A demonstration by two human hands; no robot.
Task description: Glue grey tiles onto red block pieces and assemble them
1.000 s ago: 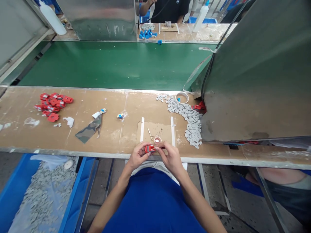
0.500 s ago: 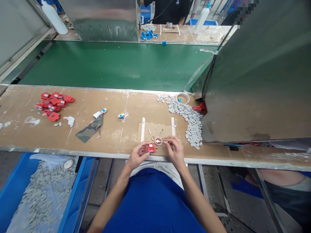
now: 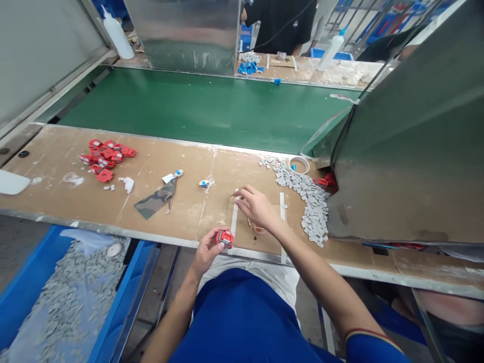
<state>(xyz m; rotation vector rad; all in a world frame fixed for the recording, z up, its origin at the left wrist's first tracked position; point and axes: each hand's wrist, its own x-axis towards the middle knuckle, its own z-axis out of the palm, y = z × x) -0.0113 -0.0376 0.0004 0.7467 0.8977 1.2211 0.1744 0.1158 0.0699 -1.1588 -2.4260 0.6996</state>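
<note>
My left hand (image 3: 207, 253) grips a small red toy car (image 3: 225, 238) with grey parts, just over the bench's front edge. My right hand (image 3: 255, 205) is raised over the cardboard piece (image 3: 264, 243), its fingers pointing left. A thin stick (image 3: 232, 195) seems pinched at its fingertips, mostly hidden by them. Below that hand sit a small round cup (image 3: 259, 229), partly covered by the wrist, and another short stick (image 3: 248, 222). White tape strips (image 3: 282, 217) run along the cardboard's sides.
Small grey tiles (image 3: 302, 189) spread at right beside a tape roll (image 3: 298, 165) and metal panel (image 3: 401, 166). Red toy parts (image 3: 108, 155) are piled left, near a camouflage cloth (image 3: 157, 199). Beyond runs a green belt (image 3: 196, 111); a blue bin (image 3: 34, 262) stands lower left.
My right hand has lifted from the cup and moved up and left. My left hand, still with the red toy car, is slightly lower left, and the view has shifted.
</note>
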